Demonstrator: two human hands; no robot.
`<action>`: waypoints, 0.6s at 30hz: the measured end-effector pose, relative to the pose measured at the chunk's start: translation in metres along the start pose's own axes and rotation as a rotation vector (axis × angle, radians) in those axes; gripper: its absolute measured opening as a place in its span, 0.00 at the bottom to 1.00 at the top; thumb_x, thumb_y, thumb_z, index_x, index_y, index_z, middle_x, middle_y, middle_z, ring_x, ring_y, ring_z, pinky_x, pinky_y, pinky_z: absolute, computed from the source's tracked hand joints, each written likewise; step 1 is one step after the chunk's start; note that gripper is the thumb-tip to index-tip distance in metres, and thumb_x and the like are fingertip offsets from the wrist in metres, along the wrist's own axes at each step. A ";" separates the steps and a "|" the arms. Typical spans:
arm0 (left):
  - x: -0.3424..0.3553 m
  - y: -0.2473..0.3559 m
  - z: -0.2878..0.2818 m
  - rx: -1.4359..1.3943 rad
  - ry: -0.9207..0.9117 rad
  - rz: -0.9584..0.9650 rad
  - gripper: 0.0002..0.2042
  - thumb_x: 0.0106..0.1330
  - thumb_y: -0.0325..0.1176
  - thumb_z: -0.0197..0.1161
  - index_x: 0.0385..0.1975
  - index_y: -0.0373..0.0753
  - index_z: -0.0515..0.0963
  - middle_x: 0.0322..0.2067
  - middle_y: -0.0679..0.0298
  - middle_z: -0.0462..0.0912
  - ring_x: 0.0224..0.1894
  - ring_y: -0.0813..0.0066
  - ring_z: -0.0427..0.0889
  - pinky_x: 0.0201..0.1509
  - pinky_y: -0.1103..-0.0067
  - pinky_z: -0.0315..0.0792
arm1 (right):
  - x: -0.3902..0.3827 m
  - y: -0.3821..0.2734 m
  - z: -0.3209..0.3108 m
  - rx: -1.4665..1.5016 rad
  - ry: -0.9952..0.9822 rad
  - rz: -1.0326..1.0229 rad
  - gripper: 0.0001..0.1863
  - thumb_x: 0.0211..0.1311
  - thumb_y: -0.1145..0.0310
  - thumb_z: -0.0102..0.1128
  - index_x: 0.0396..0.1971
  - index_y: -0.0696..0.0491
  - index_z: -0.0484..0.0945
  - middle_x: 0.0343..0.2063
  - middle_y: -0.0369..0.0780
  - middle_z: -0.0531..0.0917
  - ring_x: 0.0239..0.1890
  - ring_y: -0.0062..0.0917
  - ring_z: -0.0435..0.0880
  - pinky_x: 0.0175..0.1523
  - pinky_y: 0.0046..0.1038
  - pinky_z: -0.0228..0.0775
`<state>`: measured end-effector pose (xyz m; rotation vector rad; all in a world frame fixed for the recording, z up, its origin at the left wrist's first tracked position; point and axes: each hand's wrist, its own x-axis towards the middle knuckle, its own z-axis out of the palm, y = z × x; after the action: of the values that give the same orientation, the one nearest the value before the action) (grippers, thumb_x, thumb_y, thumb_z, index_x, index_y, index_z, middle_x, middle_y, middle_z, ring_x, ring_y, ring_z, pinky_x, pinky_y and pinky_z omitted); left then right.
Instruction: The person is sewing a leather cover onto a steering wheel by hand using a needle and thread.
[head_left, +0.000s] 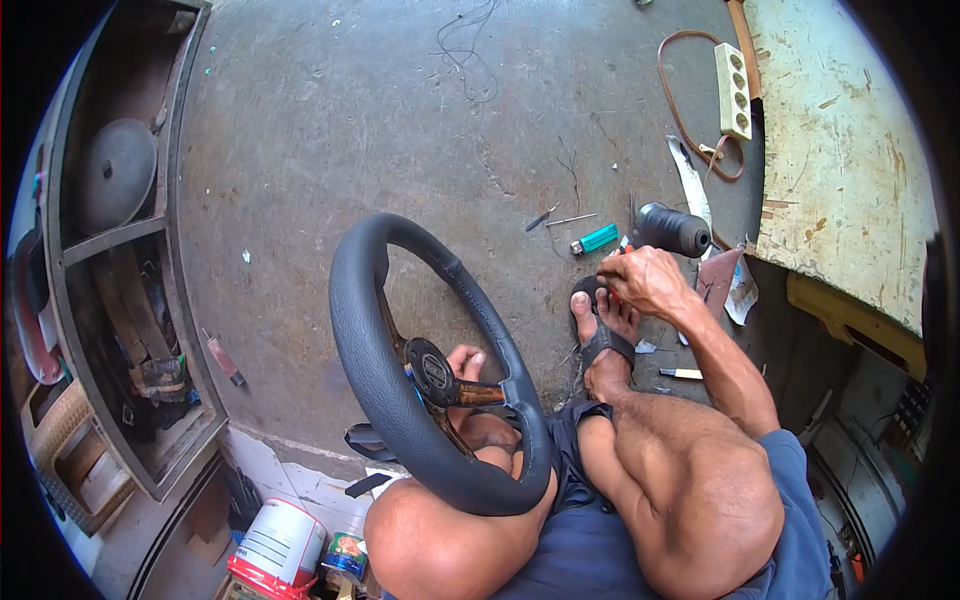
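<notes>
My right hand [648,283] is closed over a small red thing, just above my right foot; its kind is unclear under the fingers. Beside the hand lie a dark spool of thread [672,230] and a green lighter [597,238]. A black leather-covered steering wheel [372,330] stands tilted against my left leg, its dark hub [433,372] facing right. Through the wheel's opening bare toes [466,362] show. I cannot make out my left hand; the wheel and legs may hide it.
A thin metal rod [572,219] and a small dark blade tool [541,217] lie on the floor. A power strip [735,92] sits by a worn board [835,150] on the right. At left stands a metal shelf frame [115,243]; a white bucket [282,545] is near lower left.
</notes>
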<state>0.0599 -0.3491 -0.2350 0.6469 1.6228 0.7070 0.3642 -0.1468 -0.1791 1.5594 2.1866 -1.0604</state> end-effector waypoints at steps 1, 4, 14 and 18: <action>0.001 0.001 0.002 0.007 -0.001 0.007 0.13 0.74 0.31 0.59 0.54 0.33 0.74 0.36 0.61 0.82 0.29 0.81 0.79 0.30 0.83 0.74 | -0.005 0.006 -0.011 -0.032 0.015 -0.029 0.12 0.59 0.64 0.60 0.40 0.47 0.88 0.31 0.48 0.88 0.36 0.45 0.88 0.43 0.45 0.80; -0.001 0.004 0.003 0.034 0.004 0.026 0.12 0.75 0.31 0.59 0.53 0.33 0.75 0.36 0.61 0.82 0.29 0.81 0.79 0.30 0.83 0.74 | -0.022 0.015 -0.059 -0.050 0.098 -0.127 0.11 0.60 0.65 0.63 0.41 0.46 0.88 0.30 0.46 0.88 0.37 0.42 0.89 0.42 0.41 0.80; -0.015 0.018 -0.021 0.209 0.147 0.093 0.09 0.75 0.30 0.57 0.48 0.34 0.78 0.36 0.62 0.82 0.31 0.81 0.78 0.33 0.82 0.73 | -0.042 0.006 -0.098 -0.082 0.153 -0.229 0.11 0.55 0.77 0.66 0.38 0.51 0.87 0.32 0.45 0.87 0.37 0.41 0.88 0.42 0.39 0.79; -0.026 0.034 -0.056 0.306 0.354 0.129 0.08 0.76 0.30 0.56 0.46 0.34 0.79 0.36 0.62 0.82 0.31 0.81 0.78 0.34 0.81 0.73 | -0.067 0.023 -0.151 -0.168 0.282 -0.132 0.06 0.61 0.74 0.68 0.38 0.55 0.86 0.26 0.42 0.79 0.28 0.37 0.80 0.35 0.37 0.71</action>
<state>0.0098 -0.3517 -0.1857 0.8905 2.0551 0.7012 0.4415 -0.0879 -0.0440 1.5880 2.5211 -0.7020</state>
